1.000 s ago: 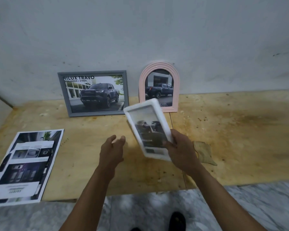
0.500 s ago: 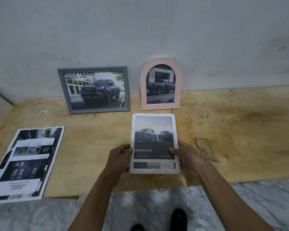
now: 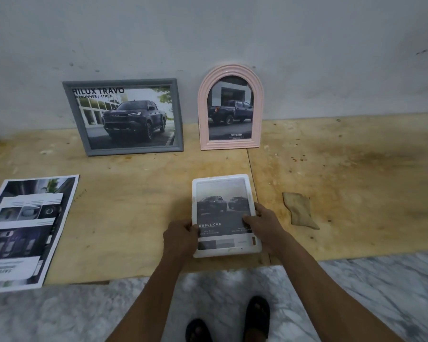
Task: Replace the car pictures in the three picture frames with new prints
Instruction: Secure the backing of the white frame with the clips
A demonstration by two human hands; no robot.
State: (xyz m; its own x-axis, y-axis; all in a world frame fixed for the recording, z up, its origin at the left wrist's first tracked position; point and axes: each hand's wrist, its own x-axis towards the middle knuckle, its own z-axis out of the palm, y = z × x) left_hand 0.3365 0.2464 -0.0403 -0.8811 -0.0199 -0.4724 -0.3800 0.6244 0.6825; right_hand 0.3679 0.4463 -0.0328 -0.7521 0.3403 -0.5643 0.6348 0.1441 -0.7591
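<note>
I hold a white rounded picture frame [image 3: 224, 193] with a two-truck print, face up, over the near edge of the plywood board. My left hand [image 3: 179, 239] grips its lower left edge, thumb on the front. My right hand [image 3: 265, 228] grips its lower right edge, thumb across the print. A grey rectangular frame [image 3: 124, 117] with a dark pickup picture leans on the wall at the back left. A pink arched frame [image 3: 230, 107] with a truck picture leans on the wall beside it. A stack of car prints [image 3: 25, 230] lies flat at the left.
The plywood board [image 3: 344, 169] lies against a grey wall, with a seam running from the pink frame toward me. A small tan scrap [image 3: 299, 211] lies right of the white frame. Marble floor [image 3: 381, 292] and my sandalled feet [image 3: 255, 314] are below the board's front edge.
The white frame went from tilted in my right hand alone to upright and face up. My left hand came in and took hold of its left edge.
</note>
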